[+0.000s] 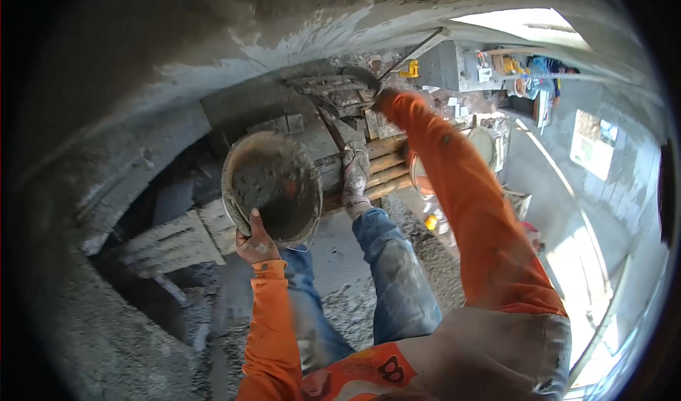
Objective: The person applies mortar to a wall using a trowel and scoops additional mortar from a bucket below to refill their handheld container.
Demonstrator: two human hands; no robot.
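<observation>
A round bucket [307, 201] with wet grey mortar [266, 185] inside stands left of centre. My left hand [257, 243] grips its near rim, thumb over the edge. Out at the upper middle is my right hand [383, 97], smeared by motion, at the end of an outstretched orange sleeve. A dark, blurred shape, perhaps a tool, shows beside it; how the fingers lie cannot be made out. My shoe [355, 170], caked in mortar, rests on wooden planks [386, 175] right of the bucket.
A rough plastered surface [284, 36] curves close overhead. Further planks [170, 241] extend left over a dark gap. At the upper right, a person [545, 68] is near a grey wall. A yellow object [410, 69] sits beyond my right hand; a window opening [593, 143] is at right.
</observation>
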